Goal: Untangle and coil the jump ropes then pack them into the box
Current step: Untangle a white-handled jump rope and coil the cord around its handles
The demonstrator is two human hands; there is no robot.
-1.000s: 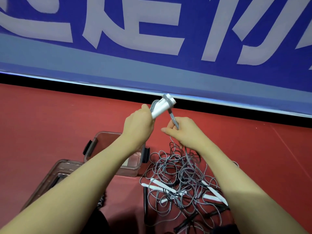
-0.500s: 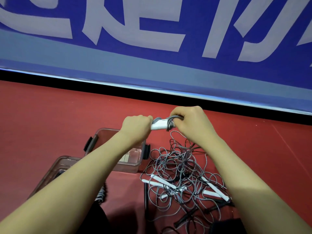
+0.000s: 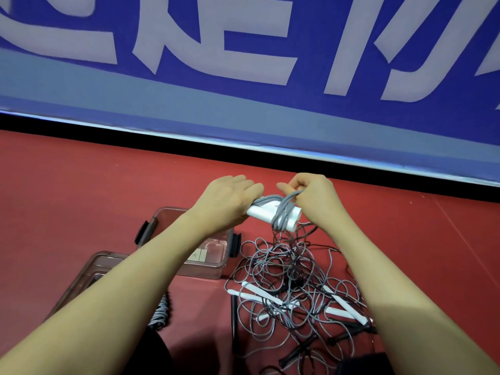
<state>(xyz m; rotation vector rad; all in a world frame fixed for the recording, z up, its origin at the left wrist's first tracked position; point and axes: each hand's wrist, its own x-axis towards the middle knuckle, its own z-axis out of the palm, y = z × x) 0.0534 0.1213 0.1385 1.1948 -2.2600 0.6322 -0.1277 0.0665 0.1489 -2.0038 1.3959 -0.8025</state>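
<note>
Forearms reach in from the near edge, both bare, w/ hands meeting above the floor mid-scene. Near right on the red floor [image 3: 81,212]: tangled pile of jump ropes [image 3: 292,282], grey and black cords looped over each other, several white handles [image 3: 259,289] and a few black handles [image 3: 300,347] mixed in. Near left: clear lid [image 3: 81,280] lying flat, partly hidden under the left forearm; a small striped coil [image 3: 162,311] shows just right of that arm. A bit farther, left of the pile: clear box [image 3: 213,255] w/ dark latches, open, sitting on the floor just under the left wrist.

Above the far side of the pile and right of the box, left hand [image 3: 230,201] is wrapped round one end of a pair of white handles held together [image 3: 270,213], bundle roughly level, tilted slightly down to the right. Grey cord [image 3: 284,212] is wound several turns round the bundle's right part. Right hand [image 3: 311,196] sits just right of and above the bundle, fingers curled, pinching the cord where it crosses over the top; rest of cord trails down from the bundle into the pile.

Far: black strip, then blue banner [image 3: 243,109] w/ large pale lettering.
</note>
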